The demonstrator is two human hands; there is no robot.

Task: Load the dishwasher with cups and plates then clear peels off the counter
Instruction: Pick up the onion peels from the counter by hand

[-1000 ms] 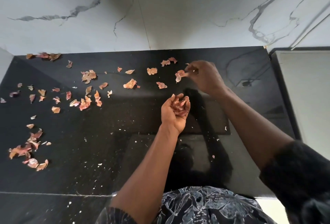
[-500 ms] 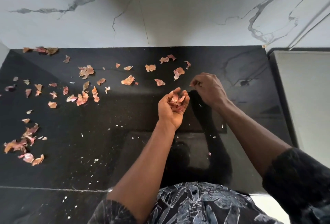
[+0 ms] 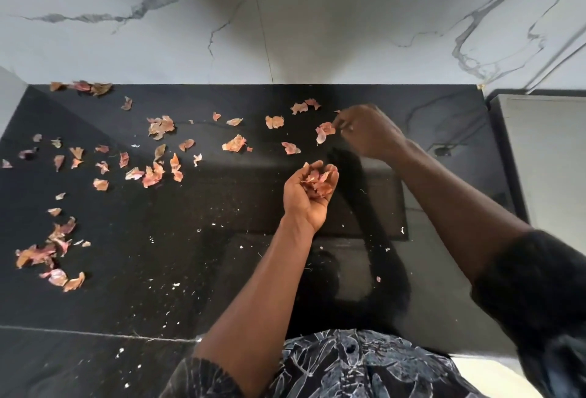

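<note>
Dry reddish-orange onion peels lie scattered over the glossy black counter (image 3: 196, 270), mostly on its left and far side. My left hand (image 3: 309, 194) is cupped palm up over the middle of the counter and holds a small heap of gathered peels (image 3: 317, 183). My right hand (image 3: 367, 131) reaches toward the far side, its fingertips pinching at a pink peel (image 3: 325, 129) that lies on the counter. Further peels sit just beyond it, among them a pair (image 3: 304, 106) near the wall and one piece (image 3: 290, 147) closer to me.
A white marbled wall (image 3: 285, 17) rises behind the counter. A pale grey surface (image 3: 551, 156) with a dark edge adjoins on the right. Peel clusters lie at the back left corner (image 3: 82, 86) and near left (image 3: 47, 255). Small white crumbs dot the counter.
My right hand came back to my cupped left hand half a second ago, then reached out again to the far peels. The left hand stayed cupped with its heap.
</note>
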